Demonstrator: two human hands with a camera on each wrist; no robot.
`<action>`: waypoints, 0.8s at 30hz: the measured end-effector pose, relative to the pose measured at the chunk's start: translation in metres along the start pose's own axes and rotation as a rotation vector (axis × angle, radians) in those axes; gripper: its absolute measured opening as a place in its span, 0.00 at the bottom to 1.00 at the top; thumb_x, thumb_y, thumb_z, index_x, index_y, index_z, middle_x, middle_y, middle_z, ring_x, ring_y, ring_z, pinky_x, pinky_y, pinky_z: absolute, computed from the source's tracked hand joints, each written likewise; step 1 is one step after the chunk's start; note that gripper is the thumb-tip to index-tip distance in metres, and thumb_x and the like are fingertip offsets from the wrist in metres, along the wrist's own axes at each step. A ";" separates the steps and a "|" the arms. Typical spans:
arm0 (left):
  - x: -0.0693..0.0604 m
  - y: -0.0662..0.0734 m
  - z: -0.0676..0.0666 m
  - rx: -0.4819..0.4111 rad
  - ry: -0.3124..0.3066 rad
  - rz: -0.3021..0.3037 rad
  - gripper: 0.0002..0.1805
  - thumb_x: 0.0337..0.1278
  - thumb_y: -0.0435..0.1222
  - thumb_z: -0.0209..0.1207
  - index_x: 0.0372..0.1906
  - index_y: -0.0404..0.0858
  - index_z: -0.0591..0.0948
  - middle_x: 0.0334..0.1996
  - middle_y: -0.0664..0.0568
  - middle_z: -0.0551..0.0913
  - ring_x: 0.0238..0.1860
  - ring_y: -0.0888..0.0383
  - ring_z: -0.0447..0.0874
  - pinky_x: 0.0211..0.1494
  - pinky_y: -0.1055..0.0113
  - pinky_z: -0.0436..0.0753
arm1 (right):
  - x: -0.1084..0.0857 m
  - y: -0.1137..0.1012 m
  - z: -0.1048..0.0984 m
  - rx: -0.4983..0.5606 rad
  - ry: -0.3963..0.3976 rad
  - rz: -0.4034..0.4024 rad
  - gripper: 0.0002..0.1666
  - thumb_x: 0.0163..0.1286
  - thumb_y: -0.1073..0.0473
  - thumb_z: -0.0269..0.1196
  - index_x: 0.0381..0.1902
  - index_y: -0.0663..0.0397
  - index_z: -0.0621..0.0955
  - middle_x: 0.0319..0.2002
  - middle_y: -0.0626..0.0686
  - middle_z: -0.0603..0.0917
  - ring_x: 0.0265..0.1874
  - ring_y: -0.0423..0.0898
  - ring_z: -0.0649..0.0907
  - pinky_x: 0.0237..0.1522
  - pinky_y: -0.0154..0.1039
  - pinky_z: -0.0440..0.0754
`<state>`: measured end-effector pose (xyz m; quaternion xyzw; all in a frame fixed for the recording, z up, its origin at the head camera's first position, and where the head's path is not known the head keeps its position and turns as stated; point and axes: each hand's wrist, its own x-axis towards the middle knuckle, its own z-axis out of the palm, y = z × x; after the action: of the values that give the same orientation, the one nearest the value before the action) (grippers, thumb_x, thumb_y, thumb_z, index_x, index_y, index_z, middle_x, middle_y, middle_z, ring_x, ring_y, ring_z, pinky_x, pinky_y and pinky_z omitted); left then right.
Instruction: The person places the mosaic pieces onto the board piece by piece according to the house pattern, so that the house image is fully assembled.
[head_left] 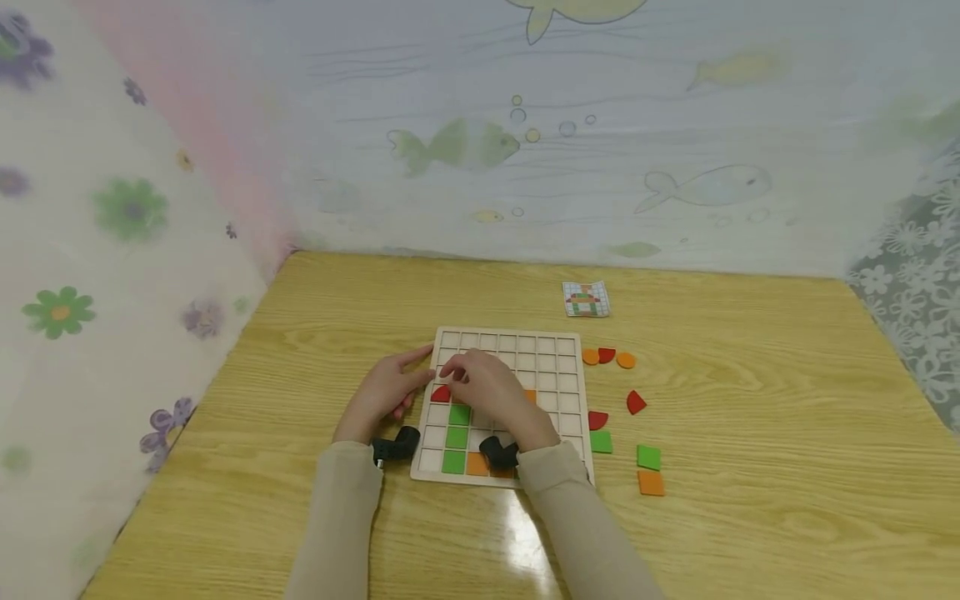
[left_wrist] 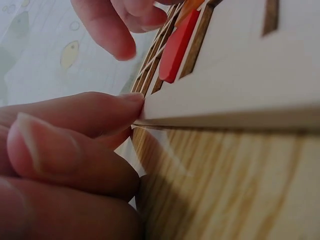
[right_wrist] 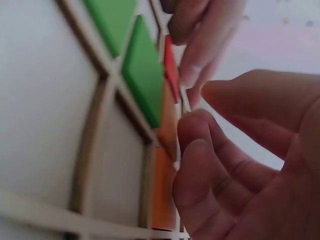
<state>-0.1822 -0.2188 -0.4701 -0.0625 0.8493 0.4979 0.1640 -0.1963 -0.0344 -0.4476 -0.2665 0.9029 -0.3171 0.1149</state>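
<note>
A wooden grid board (head_left: 549, 362) lies on the table. My left hand (head_left: 386, 387) rests at its left edge, a fingertip (left_wrist: 131, 100) touching the rim in the left wrist view. Over the board's left half is my right hand (head_left: 487, 387), with nothing pinched between thumb and fingers. Its fingertips (right_wrist: 192, 132) are close to orange tiles (right_wrist: 164, 190) in the right wrist view; whether they touch is unclear. A red quarter-round tile (head_left: 441, 393) sits in a left cell, with several green square tiles (head_left: 457, 437) below and right of it. Another orange tile (head_left: 477, 464) lies in the bottom row.
Right of the board lie loose tiles: orange rounds (head_left: 626, 360), red quarter-rounds (head_left: 636, 402), green squares (head_left: 648, 457) and an orange square (head_left: 651, 483). A printed pattern card (head_left: 587, 299) lies behind the board. Patterned walls stand behind and left of the table (head_left: 750, 400).
</note>
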 end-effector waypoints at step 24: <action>0.001 -0.001 -0.002 -0.048 -0.039 -0.002 0.25 0.57 0.47 0.54 0.61 0.60 0.66 0.16 0.42 0.79 0.05 0.59 0.60 0.09 0.69 0.64 | -0.021 0.017 -0.020 0.142 -0.028 0.015 0.11 0.65 0.52 0.54 0.43 0.42 0.80 0.31 0.39 0.77 0.31 0.39 0.74 0.37 0.37 0.72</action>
<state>-0.1835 -0.2209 -0.4701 -0.0574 0.8337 0.5191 0.1795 -0.1932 -0.0016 -0.4421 -0.2553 0.8785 -0.3755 0.1487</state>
